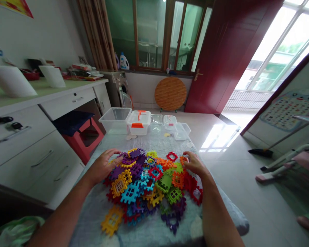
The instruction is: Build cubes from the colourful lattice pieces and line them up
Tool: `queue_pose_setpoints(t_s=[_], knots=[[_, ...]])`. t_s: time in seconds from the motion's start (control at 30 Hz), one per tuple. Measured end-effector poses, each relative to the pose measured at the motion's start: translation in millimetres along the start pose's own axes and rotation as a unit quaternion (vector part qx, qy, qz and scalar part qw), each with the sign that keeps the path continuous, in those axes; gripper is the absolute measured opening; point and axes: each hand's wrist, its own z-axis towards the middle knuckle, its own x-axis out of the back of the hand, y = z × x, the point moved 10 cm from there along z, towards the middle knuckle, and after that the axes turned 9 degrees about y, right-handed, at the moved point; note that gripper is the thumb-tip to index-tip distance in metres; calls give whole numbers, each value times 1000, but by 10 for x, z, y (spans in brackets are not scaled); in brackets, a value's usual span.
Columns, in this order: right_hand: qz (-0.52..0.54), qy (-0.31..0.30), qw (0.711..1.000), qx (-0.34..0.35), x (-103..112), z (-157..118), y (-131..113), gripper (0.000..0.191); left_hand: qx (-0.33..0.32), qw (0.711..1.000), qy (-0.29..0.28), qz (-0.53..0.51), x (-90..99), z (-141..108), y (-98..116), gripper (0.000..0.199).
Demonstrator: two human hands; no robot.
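A heap of colourful plastic interlocking building tiles (144,178) with notched edges, several with window cut-outs, lies on a cloth-covered table (90,212). At the heap's left side, my left hand (104,167) has its fingers apart against the purple tiles (137,168). Across from it, my right hand (195,163) rests by the right edge with curved, parted fingers touching an orange tile (183,160). Neither hand lifts a tile; some fingertips are partly hidden. One yellow window tile (112,220) lies apart from the heap at the near left.
Along the table's far end stand a clear open bin (115,118), a lidded box with orange clasps (139,122) and several smaller clear containers (181,131). A red stool (89,137) with a dark top is left of the table, beside a white desk (23,127).
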Motion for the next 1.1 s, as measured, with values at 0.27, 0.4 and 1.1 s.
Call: queue_pose_setpoints(t_s=[0.27, 0.4, 1.1], knots=[[-26, -64, 995, 73, -67, -62, -72, 47, 109, 993, 39, -38, -142, -307, -735, 52], [-65, -41, 996, 53, -60, -35, -29, 43, 110, 992, 45, -48, -148, -349, -726, 49], [26, -150, 969, 196, -565, -250, -1282, 57, 90, 992, 90, -20, -76, -332, -548, 41]])
